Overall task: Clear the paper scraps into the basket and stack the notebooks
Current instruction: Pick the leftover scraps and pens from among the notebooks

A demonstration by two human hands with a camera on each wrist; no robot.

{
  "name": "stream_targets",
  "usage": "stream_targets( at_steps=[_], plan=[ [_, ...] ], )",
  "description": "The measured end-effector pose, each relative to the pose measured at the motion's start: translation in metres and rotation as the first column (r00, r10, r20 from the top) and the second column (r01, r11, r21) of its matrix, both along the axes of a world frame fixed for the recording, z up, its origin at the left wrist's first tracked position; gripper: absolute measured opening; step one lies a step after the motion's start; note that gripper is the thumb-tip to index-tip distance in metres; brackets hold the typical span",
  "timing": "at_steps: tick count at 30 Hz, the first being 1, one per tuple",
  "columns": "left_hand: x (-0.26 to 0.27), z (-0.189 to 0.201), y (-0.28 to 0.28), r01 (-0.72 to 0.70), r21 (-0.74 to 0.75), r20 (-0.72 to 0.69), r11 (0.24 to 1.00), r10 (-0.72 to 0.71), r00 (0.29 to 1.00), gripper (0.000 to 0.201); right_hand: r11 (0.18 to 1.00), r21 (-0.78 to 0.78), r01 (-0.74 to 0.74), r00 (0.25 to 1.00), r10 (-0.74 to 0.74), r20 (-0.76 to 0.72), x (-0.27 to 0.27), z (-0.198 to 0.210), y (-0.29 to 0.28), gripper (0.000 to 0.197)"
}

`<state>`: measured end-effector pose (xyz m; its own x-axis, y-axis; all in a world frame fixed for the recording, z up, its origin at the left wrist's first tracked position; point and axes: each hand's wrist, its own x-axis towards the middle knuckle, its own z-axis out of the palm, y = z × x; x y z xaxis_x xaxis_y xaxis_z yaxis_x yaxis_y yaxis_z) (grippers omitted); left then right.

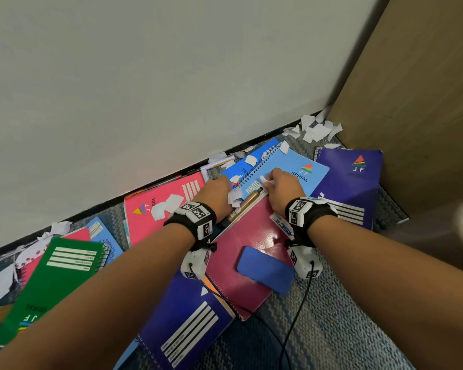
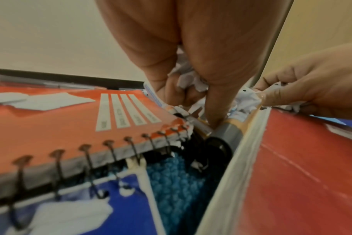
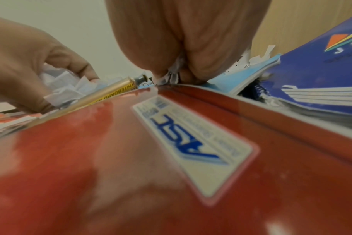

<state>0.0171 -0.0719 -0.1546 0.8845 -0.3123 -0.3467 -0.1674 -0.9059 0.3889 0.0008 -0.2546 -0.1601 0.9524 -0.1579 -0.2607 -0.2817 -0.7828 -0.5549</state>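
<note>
Both grips are curled around crumpled paper scraps: the left hand (image 1: 216, 192) holds a white wad (image 1: 234, 196), the right hand (image 1: 280, 188) pinches scraps (image 1: 265, 180) at the far edge of the dark red notebook (image 1: 241, 263). A gold marker (image 1: 245, 205) lies along that notebook's left edge, between the hands. Beyond it sits a light blue spiral notebook (image 1: 292, 166) carrying loose scraps; farther still, more scraps (image 1: 314, 130) lie on the floor by the wall.

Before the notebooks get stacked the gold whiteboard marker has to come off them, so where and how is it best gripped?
Pinch the gold whiteboard marker across its barrel from above, near the middle. It lies flat along the edge of the dark red notebook; the left hand crowds one side.
</note>
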Motion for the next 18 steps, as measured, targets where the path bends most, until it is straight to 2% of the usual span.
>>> stream_targets(
  at_steps=[2,4,7,13,15,18],
  plan=[
    [0.0,-0.002,0.001,0.029,-0.054,0.001,0.998,-0.029,1.0,0.048,1.0,0.007,0.003,1.0,-0.003,-0.001,0.0,0.0,0.0,0.018],
    [0.0,-0.002,0.002,0.127,-0.061,0.013,0.99,-0.126,0.992,0.055,1.0,0.007,0.002,1.0,-0.002,0.003,0.0,0.0,0.001,0.018],
    [-0.004,-0.007,0.001,0.261,-0.003,0.028,0.965,-0.261,0.965,0.041,1.0,-0.007,-0.007,1.0,0.007,0.002,0.001,-0.001,0.001,0.018],
    [-0.011,-0.01,-0.005,0.31,0.152,0.016,0.938,-0.316,0.949,0.029,1.0,-0.015,-0.003,1.0,0.003,-0.005,0.0,0.001,0.001,0.018],
    [-0.01,-0.008,-0.006,0.298,0.148,0.024,0.943,-0.305,0.952,0.028,1.0,-0.011,-0.002,1.0,0.002,-0.014,-0.001,0.002,0.0,0.018],
    [-0.004,-0.002,0.0,0.124,0.055,0.027,0.991,-0.126,0.992,0.029,1.0,-0.003,0.016,0.999,-0.016,-0.028,-0.004,0.004,-0.002,0.017]
  ],
)
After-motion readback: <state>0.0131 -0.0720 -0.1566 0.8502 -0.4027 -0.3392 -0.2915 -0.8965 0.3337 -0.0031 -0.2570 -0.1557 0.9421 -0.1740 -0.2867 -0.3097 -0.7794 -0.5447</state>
